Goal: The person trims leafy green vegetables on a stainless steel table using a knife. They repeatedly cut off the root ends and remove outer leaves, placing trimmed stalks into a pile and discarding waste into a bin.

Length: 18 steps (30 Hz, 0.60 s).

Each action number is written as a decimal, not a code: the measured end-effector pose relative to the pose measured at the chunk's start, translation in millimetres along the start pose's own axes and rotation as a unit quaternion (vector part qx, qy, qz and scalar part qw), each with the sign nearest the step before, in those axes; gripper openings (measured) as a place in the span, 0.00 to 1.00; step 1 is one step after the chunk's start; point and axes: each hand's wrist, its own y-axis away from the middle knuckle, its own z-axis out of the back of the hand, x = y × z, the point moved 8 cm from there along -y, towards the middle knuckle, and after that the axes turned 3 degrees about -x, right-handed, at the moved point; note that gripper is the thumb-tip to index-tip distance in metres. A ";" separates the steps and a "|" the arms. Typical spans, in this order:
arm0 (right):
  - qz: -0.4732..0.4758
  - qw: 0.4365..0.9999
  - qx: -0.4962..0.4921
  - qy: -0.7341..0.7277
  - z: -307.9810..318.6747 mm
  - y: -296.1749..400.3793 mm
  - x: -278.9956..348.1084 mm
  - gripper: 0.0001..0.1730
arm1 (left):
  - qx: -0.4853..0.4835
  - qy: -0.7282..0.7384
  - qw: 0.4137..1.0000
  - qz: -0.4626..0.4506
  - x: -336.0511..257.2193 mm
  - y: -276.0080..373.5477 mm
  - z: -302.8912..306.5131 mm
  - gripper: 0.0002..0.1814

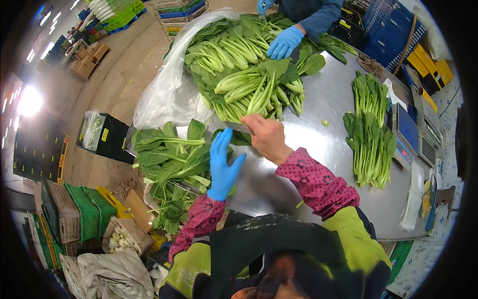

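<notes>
My left hand (224, 164), in a blue glove, has its thumb spread from the fingers and nothing visible in its grasp. It is beside a heap of loose green leaves (168, 153) at the table's left edge. My bare right hand (267, 138) grips a knife, its flat metal blade (239, 128) pointing left above my left fingertips. A dark green leaf (239, 137) lies under the blade. Just beyond are piled leafy greens with pale stalks (242, 88), partly on clear plastic sheeting (168, 86).
Across the steel table (310, 134), a co-worker's blue-gloved hand (285, 43) rests on the greens. Two bundles of greens (369, 145) lie at right beside a scale (405, 130). Crates, including a green crate (82, 211), and a basket of white vegetables (125, 237) stand lower left.
</notes>
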 end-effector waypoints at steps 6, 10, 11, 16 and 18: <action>-0.444 0.844 -0.018 -0.301 30.4 92.0 -37.3 0.16 | 0.041 -0.191 0.978 -0.077 -3.4 -82.7 -89.3 0.42; -0.528 0.774 -0.015 -0.349 50.8 163.3 -34.0 0.17 | 0.117 -0.380 0.917 -0.035 38.8 -106.9 -146.1 0.44; -0.541 0.766 -0.023 -0.346 60.2 181.9 -37.1 0.18 | 0.101 -0.298 0.949 -0.012 34.3 -97.9 -146.8 0.40; -0.574 0.749 -0.044 -0.330 104.2 221.2 -48.2 0.20 | 0.028 0.515 0.789 0.335 1.5 -6.8 -150.3 0.29; -0.539 0.784 -0.009 -0.307 114.6 215.3 -43.9 0.22 | -0.001 0.586 0.723 0.366 -26.3 17.3 -148.6 0.28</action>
